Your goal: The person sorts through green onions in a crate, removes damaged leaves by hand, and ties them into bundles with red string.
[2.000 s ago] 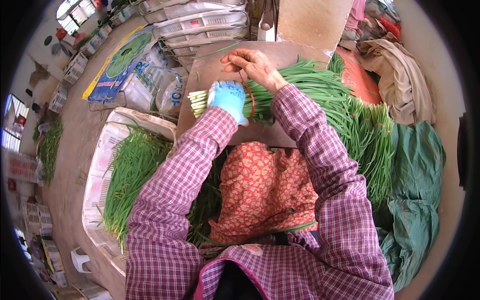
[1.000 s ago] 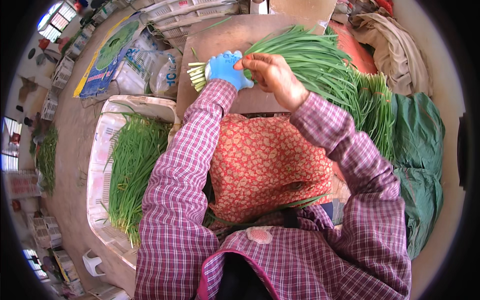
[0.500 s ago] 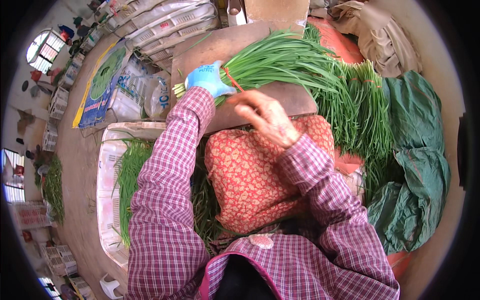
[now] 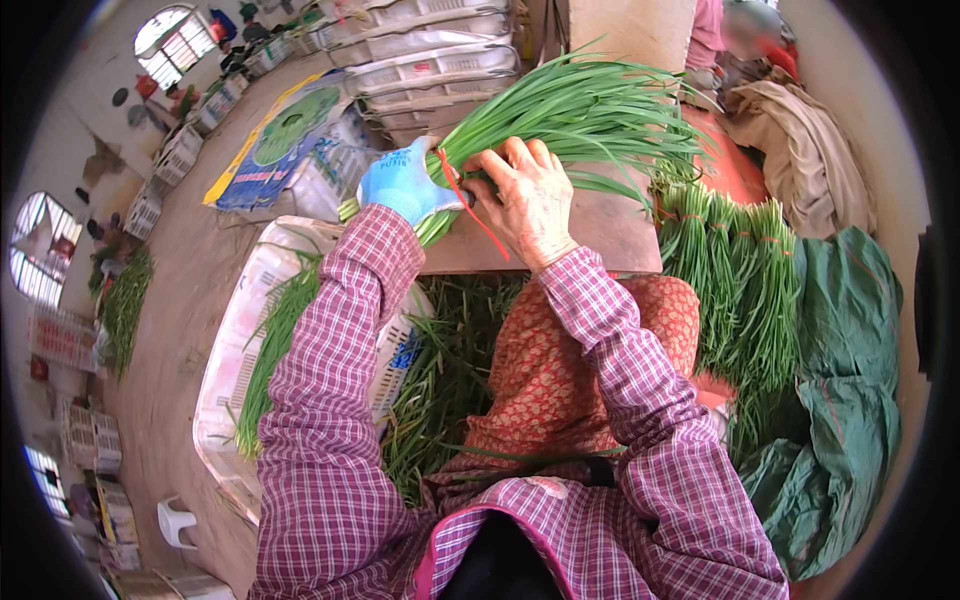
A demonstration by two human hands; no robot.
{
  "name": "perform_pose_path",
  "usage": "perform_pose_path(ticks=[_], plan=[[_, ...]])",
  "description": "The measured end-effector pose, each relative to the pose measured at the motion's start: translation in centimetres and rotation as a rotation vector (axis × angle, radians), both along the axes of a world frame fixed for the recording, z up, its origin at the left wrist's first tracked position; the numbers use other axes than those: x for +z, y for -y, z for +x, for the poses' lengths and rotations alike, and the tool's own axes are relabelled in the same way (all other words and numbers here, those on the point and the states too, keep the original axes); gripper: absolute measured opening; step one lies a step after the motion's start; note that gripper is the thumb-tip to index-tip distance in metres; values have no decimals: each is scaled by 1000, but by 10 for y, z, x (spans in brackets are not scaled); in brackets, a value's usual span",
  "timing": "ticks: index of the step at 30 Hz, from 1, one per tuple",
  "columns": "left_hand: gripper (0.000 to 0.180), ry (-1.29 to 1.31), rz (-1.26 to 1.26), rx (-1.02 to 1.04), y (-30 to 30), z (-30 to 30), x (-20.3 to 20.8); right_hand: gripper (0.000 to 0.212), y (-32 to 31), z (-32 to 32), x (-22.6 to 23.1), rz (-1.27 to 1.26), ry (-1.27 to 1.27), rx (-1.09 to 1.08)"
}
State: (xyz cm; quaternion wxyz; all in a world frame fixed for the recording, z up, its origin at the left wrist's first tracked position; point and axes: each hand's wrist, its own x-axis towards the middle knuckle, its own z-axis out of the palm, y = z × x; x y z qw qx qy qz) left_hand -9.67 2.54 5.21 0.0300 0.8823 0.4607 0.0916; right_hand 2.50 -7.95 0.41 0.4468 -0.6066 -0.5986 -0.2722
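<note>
A bunch of long green garlic chives (image 4: pixel 570 110) lies across a brown board (image 4: pixel 600 235), its pale cut ends to the left and its leaves fanning to the right. My left hand (image 4: pixel 400 183), in a blue glove with a dark spot at the thumb tip, is closed round the stems near the cut ends. A thin red tie (image 4: pixel 490 237) runs over the stems beside that thumb, one loose end hanging over the board. My bare right hand (image 4: pixel 528 195) has its fingers bent in at the tie, against the stems; its fingertips are partly hidden.
Tied chive bundles (image 4: pixel 730 270) stand at the right beside a green sheet (image 4: pixel 850 300). Left of my lap is a white crate (image 4: pixel 225 390) with chives; loose leaves (image 4: pixel 440 370) lie between. Stacked crates (image 4: pixel 435 70) rise behind. A person in pink (image 4: pixel 706 35) is at the far right.
My right hand has come from in front of the bunch up to the stems, and its fingers have bent in at the tie. My left hand keeps its grip. The head view has shifted.
</note>
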Motion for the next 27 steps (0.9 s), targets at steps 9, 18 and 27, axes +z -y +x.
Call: perform_pose_path(ticks=[9,18,27], plan=[[92,149,72,-52,5,-49,3,7,4,22,44,267,-104,-19],[62,962,-721,-88,7,-88,-20,45,104,-2,31,-894,-555,942],[77,1021,-514,-206,33,-78,-12,81,17,-48,22,-299,-1004,944]])
